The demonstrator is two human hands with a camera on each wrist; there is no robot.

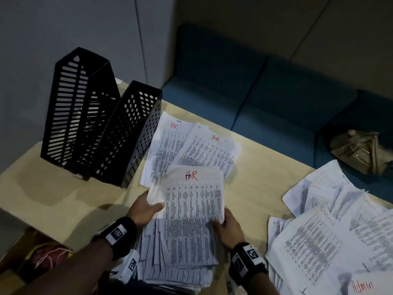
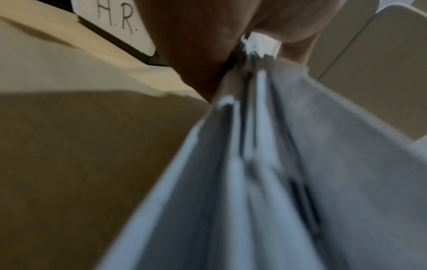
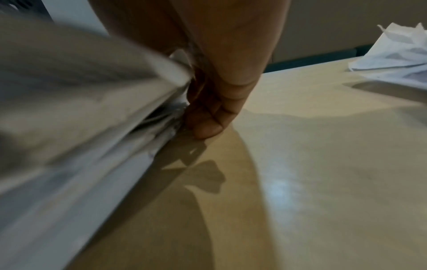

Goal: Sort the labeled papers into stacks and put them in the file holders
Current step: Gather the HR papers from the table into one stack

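A thick stack of printed papers (image 1: 191, 220) with "HR" in red on the top sheet lies on the table in front of me. My left hand (image 1: 146, 209) grips its left edge, thumb on top. My right hand (image 1: 225, 224) grips the right edge, thumb on the top sheet and fingers under it (image 3: 208, 126). In the left wrist view the paper edges (image 2: 265, 164) fan out below the palm. Two more HR sheets (image 1: 191, 143) lie spread beyond the stack. Two black perforated file holders (image 1: 95, 128) stand at the back left; one bears an "H.R." label (image 2: 115, 16).
A loose pile of papers marked "Admin" (image 1: 340, 241) covers the right part of the beige table (image 1: 63, 199). Behind the table runs a teal sofa (image 1: 265, 92) with an olive bag (image 1: 361, 152) on it. A box with red items (image 1: 49, 256) sits low at the left.
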